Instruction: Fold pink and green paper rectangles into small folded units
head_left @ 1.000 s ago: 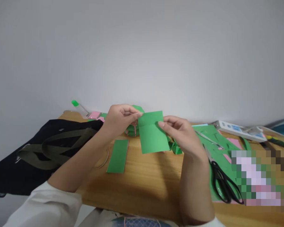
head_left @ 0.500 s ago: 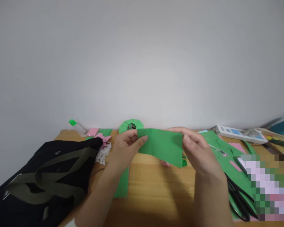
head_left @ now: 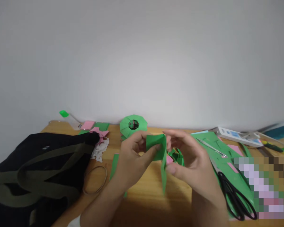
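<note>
In the head view, your left hand (head_left: 133, 162) pinches the folded green paper (head_left: 155, 140) above the counter's (head_left: 145, 205) middle; your right thumb meets its hanging flap, but I cannot tell whether that hand (head_left: 192, 162) grips. Black scissors (head_left: 224, 180) lie toward the counter's near right corner.

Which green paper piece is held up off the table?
The bent sheet pinched by your left hand, your right hand at one flap. The round piece near the wall and the large sheet under the scissors rest on the table.
</note>
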Action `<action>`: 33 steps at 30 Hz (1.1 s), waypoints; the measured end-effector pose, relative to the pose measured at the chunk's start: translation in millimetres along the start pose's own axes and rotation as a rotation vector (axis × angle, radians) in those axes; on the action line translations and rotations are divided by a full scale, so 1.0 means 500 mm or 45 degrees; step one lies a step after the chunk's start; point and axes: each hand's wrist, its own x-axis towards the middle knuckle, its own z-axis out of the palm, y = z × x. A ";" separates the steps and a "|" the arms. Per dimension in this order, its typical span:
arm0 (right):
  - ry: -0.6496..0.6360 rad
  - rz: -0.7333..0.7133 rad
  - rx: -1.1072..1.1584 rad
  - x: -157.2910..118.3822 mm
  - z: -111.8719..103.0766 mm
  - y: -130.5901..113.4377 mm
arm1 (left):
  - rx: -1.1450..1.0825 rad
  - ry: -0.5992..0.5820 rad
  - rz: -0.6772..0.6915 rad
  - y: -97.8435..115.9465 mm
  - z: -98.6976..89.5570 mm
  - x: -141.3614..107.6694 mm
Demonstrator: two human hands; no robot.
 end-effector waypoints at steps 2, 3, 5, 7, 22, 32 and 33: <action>-0.054 -0.002 -0.053 -0.002 0.006 -0.001 | 0.076 0.068 0.038 0.005 0.000 -0.002; -0.048 0.002 -0.076 -0.002 0.010 -0.001 | 0.097 0.082 0.048 0.007 -0.001 -0.003; 0.007 0.005 -0.100 -0.003 0.018 0.000 | 0.104 0.064 0.058 0.011 -0.002 -0.003; 0.058 -0.010 -0.081 -0.005 0.025 0.002 | 0.115 0.028 0.069 0.014 -0.003 -0.003; 0.182 0.123 0.163 0.008 0.053 0.012 | 0.825 0.235 0.389 0.005 0.005 -0.011; 0.185 0.239 0.500 0.025 0.022 0.015 | -0.051 -0.035 -0.104 0.005 -0.005 0.006; 0.184 0.242 0.492 0.024 0.024 0.015 | -0.067 -0.039 -0.096 0.004 -0.005 0.006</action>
